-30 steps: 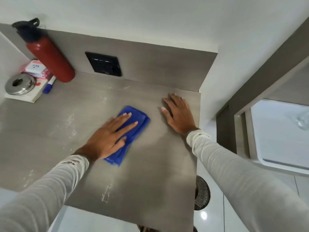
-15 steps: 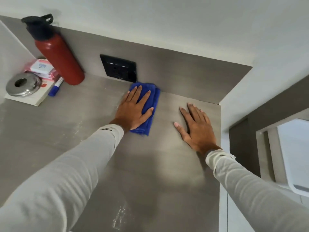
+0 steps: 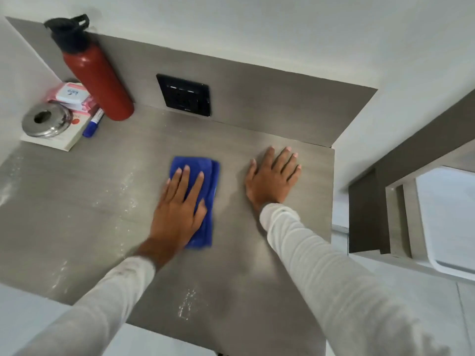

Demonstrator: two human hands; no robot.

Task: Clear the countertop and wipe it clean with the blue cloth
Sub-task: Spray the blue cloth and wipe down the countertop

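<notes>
Head view: left hand flat, fingers straight, pressing blue cloth on countertop; right hand flat, spread, on countertop.

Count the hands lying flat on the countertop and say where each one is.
2. The left hand presses the blue cloth mid-counter; the right hand rests on bare countertop near the right edge.
</notes>
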